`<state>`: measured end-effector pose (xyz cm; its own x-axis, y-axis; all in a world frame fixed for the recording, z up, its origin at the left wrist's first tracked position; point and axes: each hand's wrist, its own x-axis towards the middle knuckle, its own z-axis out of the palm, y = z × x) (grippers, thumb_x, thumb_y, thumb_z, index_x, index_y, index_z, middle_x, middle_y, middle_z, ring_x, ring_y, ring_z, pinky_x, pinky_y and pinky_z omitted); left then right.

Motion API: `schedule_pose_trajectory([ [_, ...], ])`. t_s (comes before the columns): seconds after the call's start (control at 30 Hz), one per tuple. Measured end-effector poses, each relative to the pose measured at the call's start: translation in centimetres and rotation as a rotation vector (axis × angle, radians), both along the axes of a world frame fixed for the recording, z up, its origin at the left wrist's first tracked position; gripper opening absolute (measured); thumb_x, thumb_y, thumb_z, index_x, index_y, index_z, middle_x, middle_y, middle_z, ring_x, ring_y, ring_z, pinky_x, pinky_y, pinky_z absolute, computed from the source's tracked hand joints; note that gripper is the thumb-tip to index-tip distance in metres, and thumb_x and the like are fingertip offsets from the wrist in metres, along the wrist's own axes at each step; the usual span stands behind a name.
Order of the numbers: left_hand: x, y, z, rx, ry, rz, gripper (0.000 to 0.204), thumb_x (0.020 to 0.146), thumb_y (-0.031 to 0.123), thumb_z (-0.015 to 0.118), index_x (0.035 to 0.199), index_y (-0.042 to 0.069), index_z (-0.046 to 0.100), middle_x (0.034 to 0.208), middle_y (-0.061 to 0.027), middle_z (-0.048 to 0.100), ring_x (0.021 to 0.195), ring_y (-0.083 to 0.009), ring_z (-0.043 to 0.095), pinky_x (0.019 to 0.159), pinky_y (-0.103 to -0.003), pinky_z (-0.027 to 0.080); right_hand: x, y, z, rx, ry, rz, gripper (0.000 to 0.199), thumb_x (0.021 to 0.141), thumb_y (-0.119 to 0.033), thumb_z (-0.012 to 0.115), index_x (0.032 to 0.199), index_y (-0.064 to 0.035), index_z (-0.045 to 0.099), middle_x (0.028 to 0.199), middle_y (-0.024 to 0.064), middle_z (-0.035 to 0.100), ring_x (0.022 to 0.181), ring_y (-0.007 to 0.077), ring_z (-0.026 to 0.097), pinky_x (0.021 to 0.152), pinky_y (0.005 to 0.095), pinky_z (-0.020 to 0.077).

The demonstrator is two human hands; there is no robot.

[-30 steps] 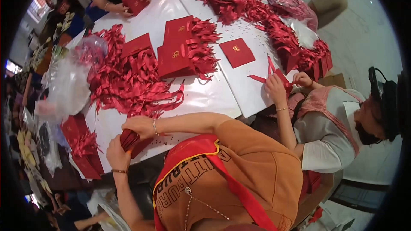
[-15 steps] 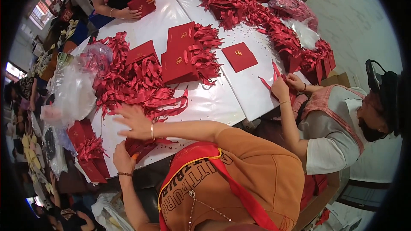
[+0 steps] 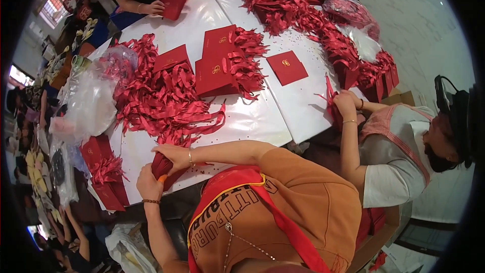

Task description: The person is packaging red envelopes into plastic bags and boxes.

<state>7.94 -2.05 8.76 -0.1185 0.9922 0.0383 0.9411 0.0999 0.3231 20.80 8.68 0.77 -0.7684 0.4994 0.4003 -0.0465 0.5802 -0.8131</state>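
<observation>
My left hand (image 3: 150,184), with a beaded bracelet at the wrist and something orange at the thumb, grips a dark red paper bag (image 3: 160,164) at the table's near edge. My right hand (image 3: 174,157), wearing a thin bangle, closes on the same bag from the other side. Much of the bag is hidden by my fingers. Just beyond my hands spreads a heap of red ribbons (image 3: 169,96). To the left lie red bags (image 3: 96,150) with a bunch of ribbon on them.
Red bags with gold print (image 3: 215,73) lie mid-table, and a single flat one (image 3: 287,67) is to their right. Clear plastic wrap (image 3: 93,103) covers the left edge. A co-worker (image 3: 391,151) handles ribbon at right; another person's hand (image 3: 154,8) holds a red bag at the far side.
My right hand has come down from above the ribbon heap onto the bag beside my left hand, its spread fingers now closed. The far person's right-side hand has moved off their red bag.
</observation>
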Motion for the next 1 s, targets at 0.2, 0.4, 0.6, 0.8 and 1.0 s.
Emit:
schedule_pose_trajectory([
  [0.2, -1.9, -0.7, 1.7, -0.058, -0.253, -0.091, 0.071, 0.064, 0.019, 0.069, 0.125, 0.006, 0.034, 0.119, -0.0154, 0.045, 0.107, -0.0314, 0.045, 0.088, -0.038, 0.037, -0.8, 0.5, -1.1, 0.004, 0.065, 0.051, 0.075, 0.044, -0.022, 0.082, 0.103, -0.0050, 0.039, 0.095, 0.0150, 0.048, 0.092, 0.0317, 0.046, 0.078, 0.0368, 0.0391],
  [0.4, -7.8, -2.5, -4.1, 0.406, -1.394, 0.284, 0.061, 0.087, 0.046, 0.034, 0.135, 0.011, 0.021, 0.137, -0.0158, 0.025, 0.122, -0.0298, 0.031, 0.102, -0.043, 0.022, -0.7, 0.3, -0.8, 0.013, 0.061, 0.007, 0.078, 0.043, -0.022, 0.082, 0.105, -0.0053, 0.038, 0.097, 0.0154, 0.047, 0.092, 0.0322, 0.046, 0.080, 0.0377, 0.0386],
  [0.6, -7.1, -3.8, -8.8, 0.386, -2.025, -0.134, 0.078, 0.079, 0.066, 0.025, 0.134, 0.010, 0.024, 0.109, -0.0217, 0.053, 0.102, -0.0333, 0.050, 0.091, -0.051, 0.035, -0.9, -1.2, -2.2, -0.007, 0.073, 0.010, 0.083, 0.042, -0.024, 0.081, 0.110, -0.0050, 0.037, 0.100, 0.0159, 0.047, 0.094, 0.0327, 0.046, 0.082, 0.0374, 0.0381],
  [0.8, -5.6, -2.1, -8.7, 0.411, -2.049, -0.010, 0.079, 0.081, 0.065, 0.021, 0.134, 0.005, 0.021, 0.119, -0.0195, 0.047, 0.106, -0.0292, 0.049, 0.091, -0.044, 0.038, 0.7, -0.2, -1.4, 0.284, -0.010, -0.077, 0.095, 0.049, -0.048, 0.075, 0.121, -0.0028, 0.032, 0.127, 0.0220, 0.032, 0.118, 0.0364, 0.030, 0.101, 0.0445, 0.0186],
  [1.0, -5.0, -1.8, -7.2, 0.414, -1.941, 0.216, 0.069, 0.086, 0.057, 0.023, 0.129, 0.003, 0.031, 0.108, -0.0169, 0.053, 0.093, -0.0251, 0.054, 0.083, -0.036, 0.044, 1.0, -0.4, 0.2, 0.148, -0.139, 0.050, 0.090, 0.051, -0.039, 0.077, 0.121, -0.0054, 0.032, 0.132, 0.0149, 0.028, 0.128, 0.0303, 0.019, 0.105, 0.0476, 0.0035],
])
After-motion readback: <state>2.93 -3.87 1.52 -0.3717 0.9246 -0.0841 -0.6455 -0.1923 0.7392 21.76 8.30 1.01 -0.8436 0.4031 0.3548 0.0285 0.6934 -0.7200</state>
